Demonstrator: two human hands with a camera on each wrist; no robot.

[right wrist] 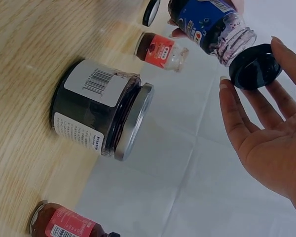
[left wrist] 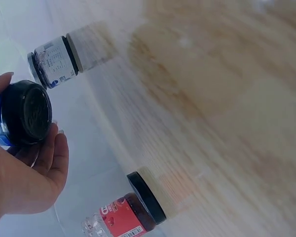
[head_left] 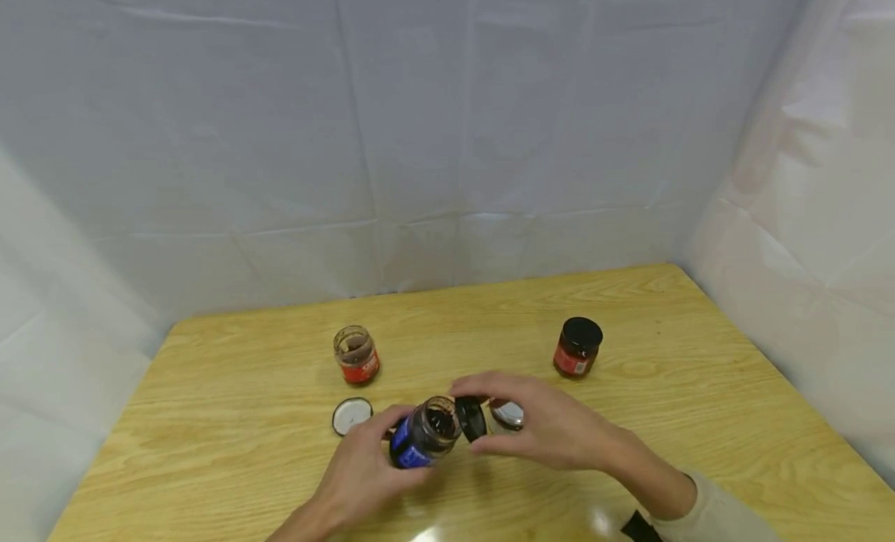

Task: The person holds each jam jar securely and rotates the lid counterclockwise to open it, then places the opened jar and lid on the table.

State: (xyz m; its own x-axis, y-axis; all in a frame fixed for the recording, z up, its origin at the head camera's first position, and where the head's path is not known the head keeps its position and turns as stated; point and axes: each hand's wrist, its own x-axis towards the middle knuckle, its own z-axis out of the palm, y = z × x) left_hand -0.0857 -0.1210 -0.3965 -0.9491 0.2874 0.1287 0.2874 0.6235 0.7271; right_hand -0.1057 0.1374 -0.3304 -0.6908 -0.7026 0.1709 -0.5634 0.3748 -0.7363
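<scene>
A: Item one, the blue-labelled jar (head_left: 424, 436)?
B: It is sitting in the left hand (head_left: 363, 470), near the front middle of the wooden table (head_left: 210, 449). The fingers are curling round its body, and it is tilting with its open mouth pointing right and away. Dark contents are showing inside.

A: Item two, its black lid (head_left: 471, 418)?
B: The right hand (head_left: 541, 422) is pinching it by the edge between thumb and fingertips, just beside the jar's mouth, on its right. In the right wrist view the lid (right wrist: 251, 66) is lying just off the mouth, not seated on it.

A: Item three, other stock?
B: A silver-lidded dark jar (head_left: 508, 415) is standing just behind the right hand, partly hidden by it. An open red-labelled jar (head_left: 356, 355) is standing further back on the left, with a loose lid (head_left: 352, 415) lying white side up nearer, on the left of the left hand. A black-capped red jar (head_left: 577, 346) is standing far right, well apart from the others.

A: Surroundings?
B: White cloth (head_left: 419, 138) is hanging behind and on both sides of the table.
</scene>
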